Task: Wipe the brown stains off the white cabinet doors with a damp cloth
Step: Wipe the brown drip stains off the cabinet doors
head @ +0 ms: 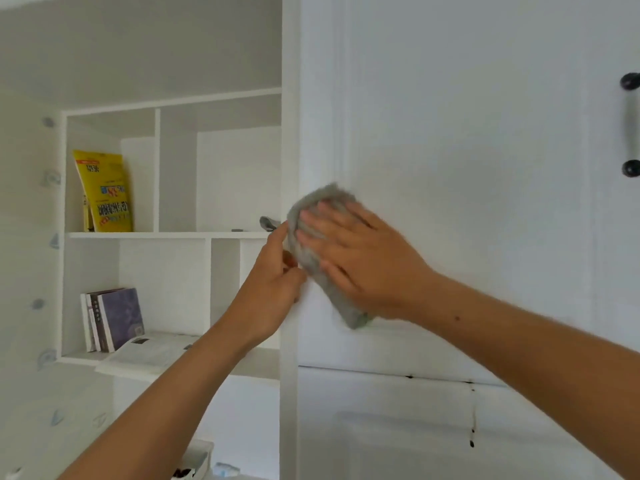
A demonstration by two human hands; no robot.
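Grey fuzzy cloth, pressed flat against the white panelled cabinet door near its left edge by our right hand, fingers spread open. Our left hand pinches the cloth's left edge. Dark brown drip stains mark the lower door, well below.

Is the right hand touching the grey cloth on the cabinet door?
Touching. The head view shows the right hand spread flat over the grey cloth, fingers overlapping it with no gap, pressing it against the white cabinet door.
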